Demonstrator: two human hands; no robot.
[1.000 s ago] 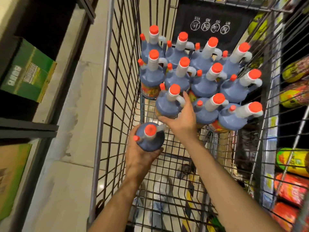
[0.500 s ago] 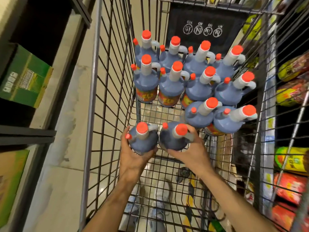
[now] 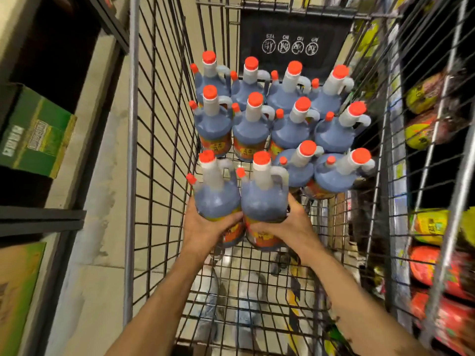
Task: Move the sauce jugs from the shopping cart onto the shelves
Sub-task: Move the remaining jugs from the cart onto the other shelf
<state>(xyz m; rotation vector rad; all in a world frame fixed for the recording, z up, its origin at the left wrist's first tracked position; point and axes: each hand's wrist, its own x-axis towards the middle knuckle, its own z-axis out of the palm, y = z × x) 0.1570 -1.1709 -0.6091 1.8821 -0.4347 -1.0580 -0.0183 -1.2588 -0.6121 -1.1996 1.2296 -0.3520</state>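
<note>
Inside the wire shopping cart (image 3: 133, 155) I hold two dark sauce jugs with orange caps side by side. My left hand (image 3: 205, 228) grips the lower body of the left jug (image 3: 216, 199). My right hand (image 3: 288, 227) wraps the base of the right jug (image 3: 264, 201). Both jugs are upright and lifted above the cart floor, touching each other. Several more jugs (image 3: 290, 129) of the same kind stand in rows at the far end of the cart.
Dark shelves (image 3: 43, 217) on the left hold a green carton (image 3: 36, 132) and a second box below. Shelves on the right carry yellow and red packaged goods (image 3: 434, 227). A black child-seat flap (image 3: 290, 44) closes the cart's far end. Beige floor lies between cart and left shelving.
My right hand has pulled a jug out of the group and brought it beside the one in my left hand. Both jugs have risen toward me.
</note>
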